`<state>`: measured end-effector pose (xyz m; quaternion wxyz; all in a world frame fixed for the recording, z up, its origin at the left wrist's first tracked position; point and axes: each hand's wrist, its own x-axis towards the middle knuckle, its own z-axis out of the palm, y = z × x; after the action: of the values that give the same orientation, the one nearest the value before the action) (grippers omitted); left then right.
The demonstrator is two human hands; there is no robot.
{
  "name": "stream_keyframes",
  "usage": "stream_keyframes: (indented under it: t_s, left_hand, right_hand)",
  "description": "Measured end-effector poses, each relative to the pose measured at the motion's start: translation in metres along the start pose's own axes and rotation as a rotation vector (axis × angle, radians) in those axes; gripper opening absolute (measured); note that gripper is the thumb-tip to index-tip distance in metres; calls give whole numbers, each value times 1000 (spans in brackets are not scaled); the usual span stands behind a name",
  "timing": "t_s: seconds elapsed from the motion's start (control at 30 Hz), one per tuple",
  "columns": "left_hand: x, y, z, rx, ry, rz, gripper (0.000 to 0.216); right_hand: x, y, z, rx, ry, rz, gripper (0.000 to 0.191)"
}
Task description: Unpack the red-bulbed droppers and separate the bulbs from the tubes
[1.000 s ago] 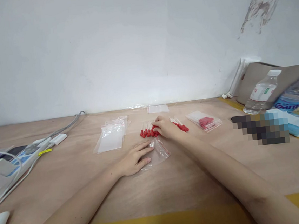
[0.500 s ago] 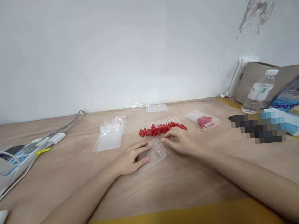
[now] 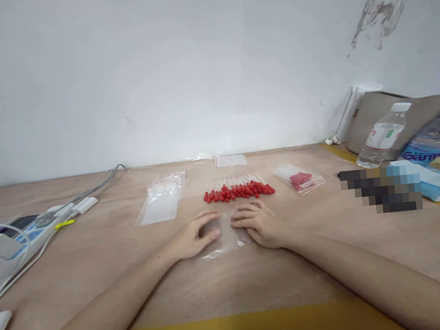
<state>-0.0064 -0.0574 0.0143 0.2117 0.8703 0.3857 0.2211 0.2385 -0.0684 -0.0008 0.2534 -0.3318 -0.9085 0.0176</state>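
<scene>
A clear zip bag [image 3: 227, 242] lies flat on the table between my two hands. My left hand [image 3: 196, 236] rests at the bag's left side, fingers stretched out and thumb apart. Over the red-lined zip edge at the right lies my right hand [image 3: 263, 224], its fingers extended on the plastic and its thumb partly hidden. Just beyond the hands is a row of red-tipped cotton swabs [image 3: 238, 190], red ends toward me and pale sticks pointing to the wall. A zip bag with red-tipped pieces [image 3: 301, 179] inside lies to the right.
Flat clear bags [image 3: 161, 200] lie on the left, and another small bag [image 3: 231, 160] is by the wall. A power strip [image 3: 28, 240] with cables is at far left. At right are a water bottle [image 3: 383, 136], a tissue pack [image 3: 431, 180] and a blurred dark object [image 3: 382, 191].
My right hand has come nearer and laid its fingers over the bag's zip edge, where before it was at the upper corner. The bag has flattened. My left hand has barely moved.
</scene>
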Motion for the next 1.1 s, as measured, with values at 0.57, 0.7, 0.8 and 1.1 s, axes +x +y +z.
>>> stream_keyframes:
  t_s: [0.57,0.7,0.8,1.1]
  left_hand:
    - [8,-48,-40,-67,584,-348,22]
    - [4,-93,-65,120,729,-525,29]
    - [0,-110,-67,286,639,-578,20]
    - [-1,-96,-58,540,720,-505,23]
  right_hand:
    - [-48,110,-63,-501,318,880,33]
    - [-53,119,-59,-514,136,946,35]
    - [-47,112,-56,-589,86,959,30]
    - [-48,114,-55,-772,199,830,28]
